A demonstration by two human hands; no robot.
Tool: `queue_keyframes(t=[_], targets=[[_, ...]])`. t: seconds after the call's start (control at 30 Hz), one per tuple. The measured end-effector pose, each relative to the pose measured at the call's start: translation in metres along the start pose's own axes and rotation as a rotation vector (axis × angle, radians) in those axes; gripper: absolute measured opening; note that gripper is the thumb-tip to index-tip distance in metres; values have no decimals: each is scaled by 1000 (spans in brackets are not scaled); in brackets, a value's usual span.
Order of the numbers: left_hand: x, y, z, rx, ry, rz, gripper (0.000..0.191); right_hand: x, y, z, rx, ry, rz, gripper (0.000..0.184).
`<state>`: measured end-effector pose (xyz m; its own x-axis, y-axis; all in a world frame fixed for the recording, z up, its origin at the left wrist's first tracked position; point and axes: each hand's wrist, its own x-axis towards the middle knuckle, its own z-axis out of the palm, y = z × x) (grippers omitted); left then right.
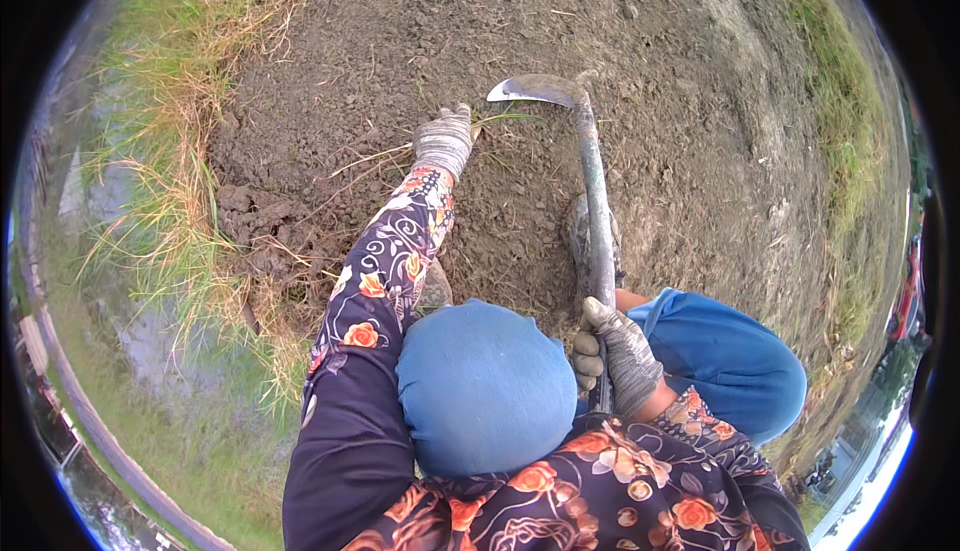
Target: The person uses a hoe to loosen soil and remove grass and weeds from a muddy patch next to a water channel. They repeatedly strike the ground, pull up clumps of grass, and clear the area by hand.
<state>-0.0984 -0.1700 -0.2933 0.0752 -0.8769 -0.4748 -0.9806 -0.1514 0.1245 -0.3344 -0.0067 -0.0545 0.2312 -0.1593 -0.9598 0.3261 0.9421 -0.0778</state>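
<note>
My right hand (pixel 619 352), in a grey knit glove, is closed around the dark lower handle of a long-handled sickle (pixel 595 191). Its curved blade (pixel 536 88) points left at the far end, just over the soil. My left hand (pixel 444 138), gloved alike, reaches forward low over the ground. Thin grass stems (pixel 371 159) trail from its left side, and green blades of grass (pixel 506 116) stick out on its right toward the sickle. The fingers are curled around this grass, their tips partly hidden.
Bare, crumbly soil (pixel 420 41) spreads ahead. Tall grass (pixel 180 101) borders water (pixel 161 341) on the left; another grassy strip (pixel 855 146) runs along the right. My bent knees (pixel 484 390) are close below, and a shoe (pixel 581 243) stands behind the sickle shaft.
</note>
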Motion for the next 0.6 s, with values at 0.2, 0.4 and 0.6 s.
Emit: queue_keyframes(t=[0.2, 0.4, 0.6], targets=[[-8, -23, 20, -160, -105, 194, 31, 1, -2, 9, 64, 36, 23, 23], [-122, -75, 19, 1, -161, 344, 31, -8, 8, 14, 93, -67, 30, 24], [-274, -155, 20, -253, 388, -49, 29, -1, 32, 7, 168, -197, 127, 26]])
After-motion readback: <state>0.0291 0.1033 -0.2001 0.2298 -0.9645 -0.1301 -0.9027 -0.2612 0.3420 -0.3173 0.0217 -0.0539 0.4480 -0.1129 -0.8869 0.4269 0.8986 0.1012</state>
